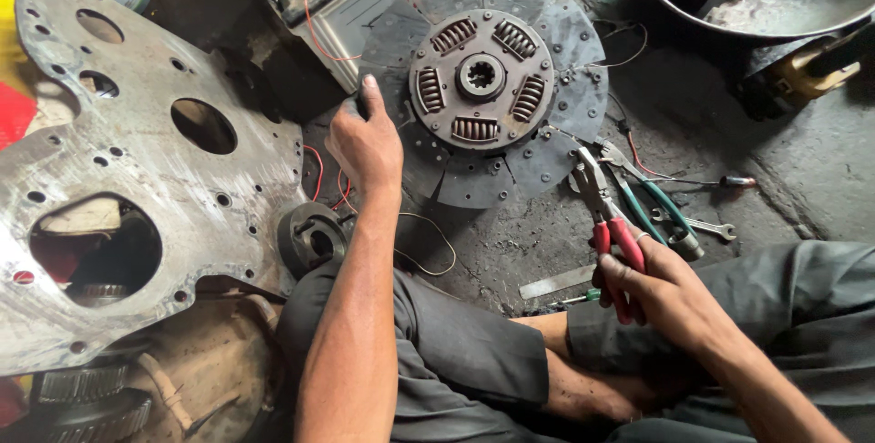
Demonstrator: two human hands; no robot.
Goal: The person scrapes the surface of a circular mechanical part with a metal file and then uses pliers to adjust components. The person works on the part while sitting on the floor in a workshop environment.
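Red-handled pliers [606, 224] clamped in right hand [670, 293], nose pointing up-left at clutch disc [483, 78] mid-frame; left hand [367, 142] grips its left rim, nearer.

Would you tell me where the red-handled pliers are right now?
In the head view, the red-handled pliers are at right of centre, held in the right hand, jaws pointing at the clutch disc's lower right edge.

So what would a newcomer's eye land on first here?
The round clutch disc with its coil springs, lying on the dirty floor at top centre, the left hand gripping its edge. Then the red-handled pliers in the right hand, and the big drilled metal plate at left.
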